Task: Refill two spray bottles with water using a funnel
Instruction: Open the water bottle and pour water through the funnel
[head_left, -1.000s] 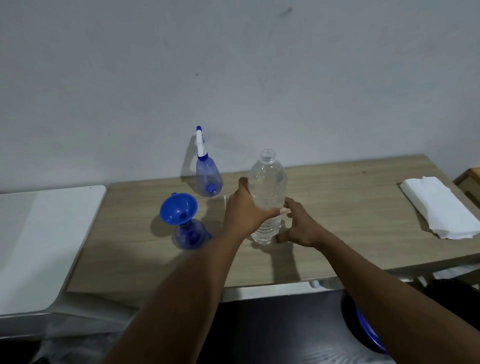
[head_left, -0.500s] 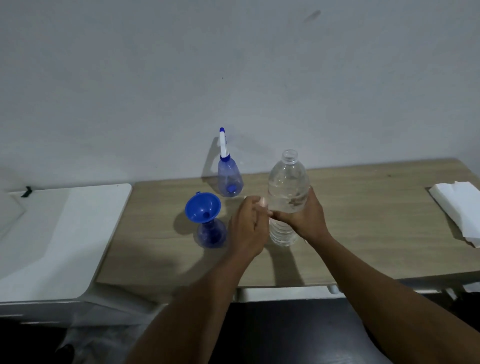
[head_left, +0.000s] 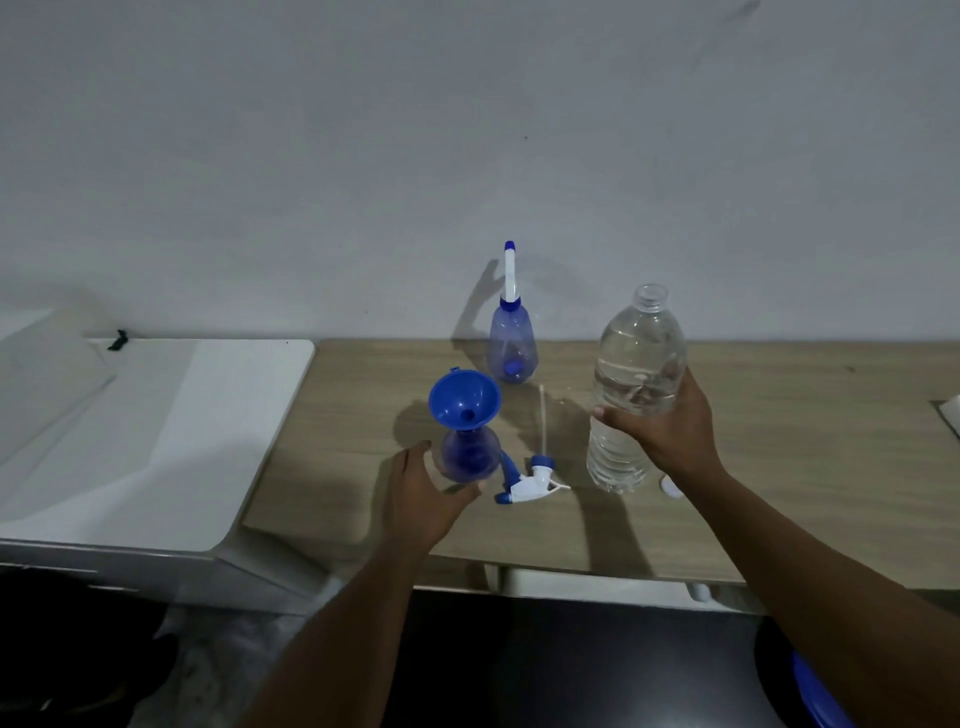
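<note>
A blue funnel (head_left: 462, 399) stands in the neck of the near blue spray bottle (head_left: 471, 458) on the wooden table (head_left: 789, 467). My left hand (head_left: 422, 501) cups this bottle's base, fingers at its left side and thumb at the front. Its removed white spray head (head_left: 531, 482) lies just to the right, tube pointing away from me. A second spray bottle (head_left: 512, 344) with a white nozzle stands further back by the wall. My right hand (head_left: 671, 432) grips the middle of an uncapped clear water bottle (head_left: 638, 364), which is upright.
A small white cap (head_left: 671, 487) lies beside the water bottle's base. A white surface (head_left: 156, 441) adjoins the table on the left. A white cloth (head_left: 953, 415) shows at the right edge. A blue object (head_left: 818, 696) sits low at bottom right.
My left hand let go of the water bottle and moved left to the near spray bottle. My right hand shifted from the bottle's base to a grip around its middle.
</note>
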